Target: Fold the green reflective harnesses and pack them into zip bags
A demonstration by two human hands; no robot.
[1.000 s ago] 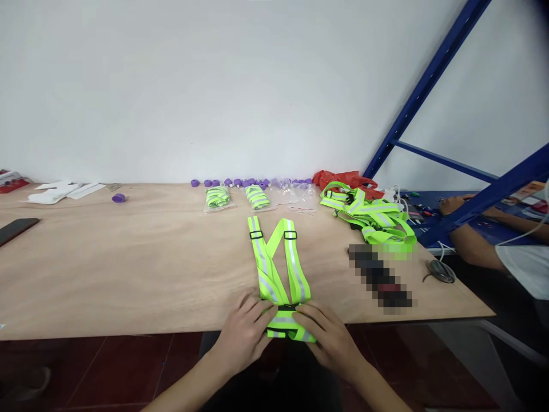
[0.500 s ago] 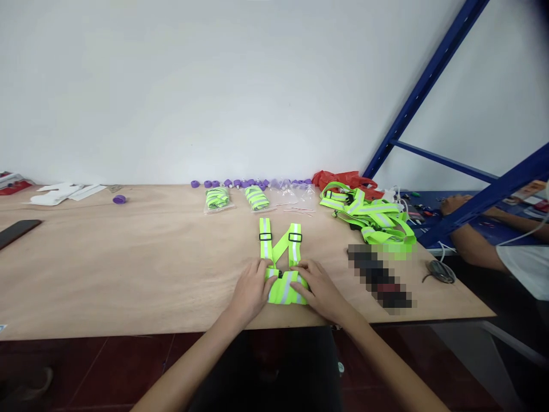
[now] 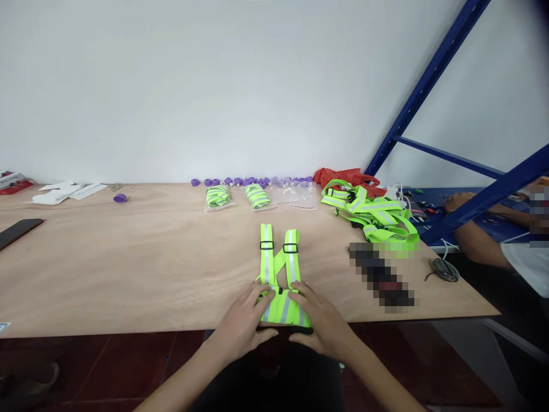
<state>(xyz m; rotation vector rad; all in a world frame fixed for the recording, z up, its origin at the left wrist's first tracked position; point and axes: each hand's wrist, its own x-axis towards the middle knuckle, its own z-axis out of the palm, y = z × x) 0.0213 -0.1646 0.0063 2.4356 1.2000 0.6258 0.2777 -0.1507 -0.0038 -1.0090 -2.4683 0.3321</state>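
A partly folded fluorescent yellow-green reflective vest [image 3: 286,308], with silver stripes, lies at the table's front edge. Its two straps, each with a black buckle, point toward the wall. My left hand [image 3: 244,320] rests its fingertips on the left side of the folded part. On the right side, my right hand [image 3: 323,320] touches it the same way. Both thumbs are spread away from the fingers, below the table edge. Beyond the straps lie two clear bags with folded vests, a left bag [image 3: 218,197] and a right bag [image 3: 257,196].
Loose reflective vests [image 3: 373,214] are heaped at the right, by a red plastic bag [image 3: 349,178]. Empty clear bags [image 3: 295,193] and several purple pieces [image 3: 235,182] line the wall. A blue metal frame [image 3: 429,74] rises at right, beside another person's arm [image 3: 480,240].
The vest has slid toward me, its folded part now at the table edge. Both hands came back with it, and their thumbs moved off the vest to below the edge.
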